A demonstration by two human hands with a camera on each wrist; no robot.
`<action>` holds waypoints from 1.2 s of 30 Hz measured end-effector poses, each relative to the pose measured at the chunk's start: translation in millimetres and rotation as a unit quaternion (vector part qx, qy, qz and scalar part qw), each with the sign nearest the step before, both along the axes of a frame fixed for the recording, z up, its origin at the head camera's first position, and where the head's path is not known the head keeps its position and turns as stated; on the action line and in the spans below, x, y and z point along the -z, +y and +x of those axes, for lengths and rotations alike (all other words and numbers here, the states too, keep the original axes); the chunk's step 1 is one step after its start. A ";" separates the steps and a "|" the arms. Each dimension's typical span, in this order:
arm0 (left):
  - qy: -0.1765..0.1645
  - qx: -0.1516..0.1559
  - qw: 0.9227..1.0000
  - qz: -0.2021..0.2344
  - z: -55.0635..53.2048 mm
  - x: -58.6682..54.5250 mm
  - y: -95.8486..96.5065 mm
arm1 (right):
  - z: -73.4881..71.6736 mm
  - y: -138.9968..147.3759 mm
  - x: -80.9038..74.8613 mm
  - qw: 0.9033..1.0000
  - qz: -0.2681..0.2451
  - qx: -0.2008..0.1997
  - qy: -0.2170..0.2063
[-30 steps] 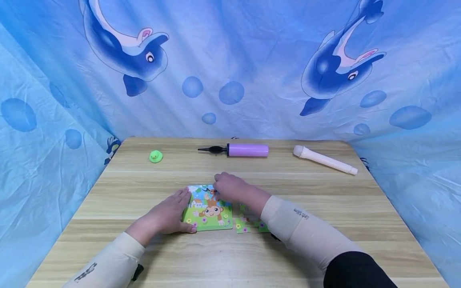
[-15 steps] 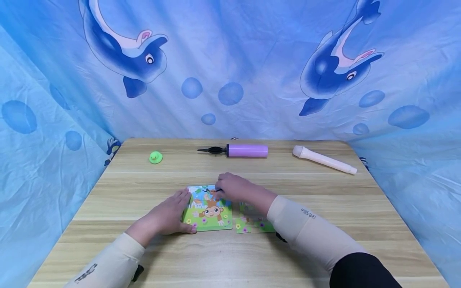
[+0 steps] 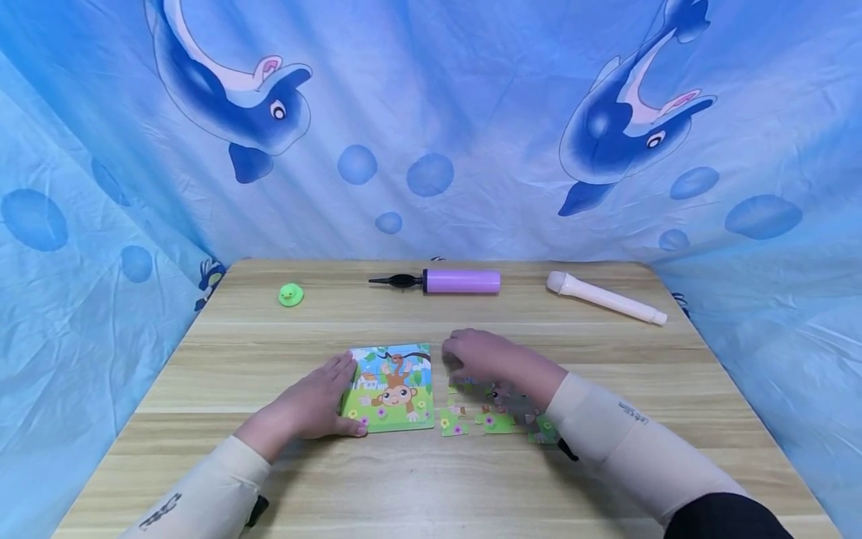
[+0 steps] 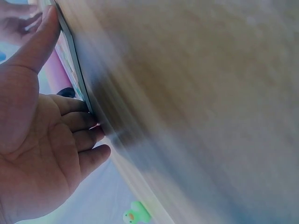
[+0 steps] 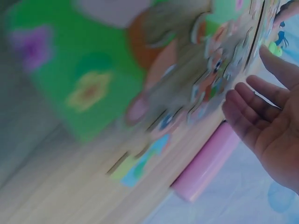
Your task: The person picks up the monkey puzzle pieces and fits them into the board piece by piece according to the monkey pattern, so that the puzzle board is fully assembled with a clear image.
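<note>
A square puzzle board (image 3: 393,389) with a monkey picture lies at the middle of the table in the head view. My left hand (image 3: 316,397) rests against its left side, thumb by the near corner and fingers along the edge; the left wrist view shows these fingers (image 4: 84,121) touching the board's rim. Right of the board, loose puzzle pieces (image 3: 498,424) lie partly under my right hand (image 3: 488,355) and forearm. That hand hovers with loosely bent fingers and nothing visible in it. Close to the right wrist camera is a blurred green piece (image 5: 93,65) with flowers.
Along the back of the wooden table (image 3: 404,486) are a green toy duck (image 3: 291,295), a purple hand pump (image 3: 461,281) with a black nozzle, and a whitish stick-like object (image 3: 606,296). A blue dolphin-print curtain (image 3: 498,127) hangs behind and at both sides.
My right hand has left the board's upper right corner and moved right, over the loose pieces. The whole picture and more pieces are uncovered. My left hand keeps its place.
</note>
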State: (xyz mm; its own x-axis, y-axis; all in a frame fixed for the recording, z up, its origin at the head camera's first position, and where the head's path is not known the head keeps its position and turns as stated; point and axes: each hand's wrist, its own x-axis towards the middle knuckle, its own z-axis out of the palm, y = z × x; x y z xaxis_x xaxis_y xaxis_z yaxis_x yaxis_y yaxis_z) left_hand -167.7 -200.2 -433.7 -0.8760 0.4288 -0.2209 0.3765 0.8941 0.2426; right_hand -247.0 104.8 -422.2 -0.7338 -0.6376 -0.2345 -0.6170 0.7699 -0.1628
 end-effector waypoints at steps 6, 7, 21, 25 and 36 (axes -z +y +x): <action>0.000 -0.001 1.000 -0.001 0.2 1.1 -1.0 | 8.9 18.8 1.2 0.999 0.022 0.012 -0.030; 0.000 -0.001 1.000 -0.001 0.4 1.3 -1.4 | 10.1 20.2 1.8 0.999 0.021 0.007 -0.029; -0.002 -0.003 1.000 0.004 0.3 2.7 -0.7 | 9.8 14.9 3.1 0.999 -0.013 -0.026 0.026; 0.000 -0.002 1.000 0.002 0.3 3.1 -0.6 | 7.7 -1.5 0.6 0.997 -0.026 -0.051 0.053; -0.001 0.000 1.000 0.005 -0.6 1.2 -0.5 | 15.2 -67.2 -1.3 0.990 -0.018 -0.119 0.074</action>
State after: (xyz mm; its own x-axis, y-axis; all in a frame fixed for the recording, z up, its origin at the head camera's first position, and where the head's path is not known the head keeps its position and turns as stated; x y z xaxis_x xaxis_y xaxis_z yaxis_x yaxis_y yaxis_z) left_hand -168.4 -200.7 -434.9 -0.8759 0.4300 -0.2188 0.3751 0.8922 0.2516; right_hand -231.8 37.6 -420.9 -0.5856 -0.8031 -0.1102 -0.8000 0.5945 -0.0812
